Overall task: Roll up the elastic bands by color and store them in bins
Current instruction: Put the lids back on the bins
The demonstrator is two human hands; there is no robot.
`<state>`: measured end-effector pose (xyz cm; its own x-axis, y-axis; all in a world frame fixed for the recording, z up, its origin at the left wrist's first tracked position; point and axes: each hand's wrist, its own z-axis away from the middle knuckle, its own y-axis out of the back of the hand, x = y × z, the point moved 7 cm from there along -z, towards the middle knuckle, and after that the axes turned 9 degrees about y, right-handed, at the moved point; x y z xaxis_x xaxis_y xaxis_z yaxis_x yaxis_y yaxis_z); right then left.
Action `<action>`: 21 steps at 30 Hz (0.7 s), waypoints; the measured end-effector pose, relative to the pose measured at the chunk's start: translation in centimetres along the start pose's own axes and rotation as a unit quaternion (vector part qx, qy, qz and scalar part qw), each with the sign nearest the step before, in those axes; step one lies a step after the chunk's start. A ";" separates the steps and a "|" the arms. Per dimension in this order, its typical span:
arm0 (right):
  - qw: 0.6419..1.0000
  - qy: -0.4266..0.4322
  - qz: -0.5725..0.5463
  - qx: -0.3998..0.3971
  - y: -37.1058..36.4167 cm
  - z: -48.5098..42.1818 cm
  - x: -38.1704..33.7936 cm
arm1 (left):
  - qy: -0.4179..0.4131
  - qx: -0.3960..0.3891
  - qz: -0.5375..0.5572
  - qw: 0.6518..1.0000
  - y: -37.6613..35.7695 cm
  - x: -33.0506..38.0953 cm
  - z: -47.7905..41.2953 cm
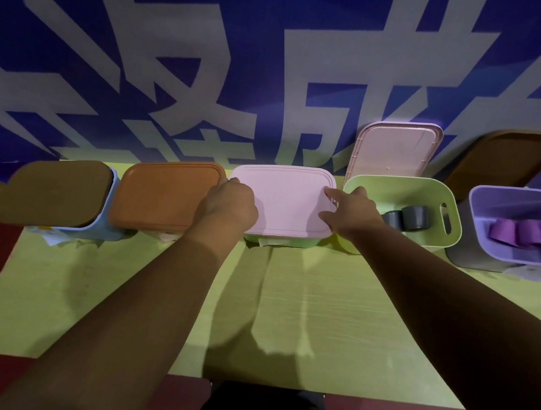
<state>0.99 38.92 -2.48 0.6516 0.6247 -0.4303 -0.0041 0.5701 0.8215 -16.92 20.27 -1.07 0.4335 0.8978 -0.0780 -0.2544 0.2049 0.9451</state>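
Several bins stand in a row at the table's far edge. The middle green bin (278, 240) carries a pink lid (288, 200). My left hand (231, 202) grips the lid's left edge with curled fingers. My right hand (350, 210) rests on its right edge, fingers spread over the lid. To the right, an open green bin (436, 202) holds two grey rolled bands (408, 217). An open purple bin (529, 207) at far right holds purple rolled bands (518, 232).
A bin with an orange lid (163, 195) and a blue bin with a brown lid (55, 192) stand at the left. A second pink lid (395, 151) and a brown lid (504, 159) lean against the blue banner wall. The yellow-green table (285, 306) lies below.
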 end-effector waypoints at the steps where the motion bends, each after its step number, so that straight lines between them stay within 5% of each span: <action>1: 1.000 0.004 0.022 0.000 0.0 0.0 -0.1 | 0.006 -0.012 0.000 1.000 -0.2 -0.1 -0.1; 13: 1.000 0.013 -0.009 0.012 1.3 0.9 0.8 | -0.002 -0.010 0.065 0.998 0.6 0.6 1.4; 21: 0.997 -0.009 -0.053 0.057 6.2 2.1 3.8 | -0.098 0.001 0.095 0.991 3.3 7.2 2.6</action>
<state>4.98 43.69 1.75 0.6572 0.5538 -0.5112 0.1514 0.5674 0.8094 -12.38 26.42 2.33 0.5368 0.8277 0.1637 -0.3460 0.0389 0.9374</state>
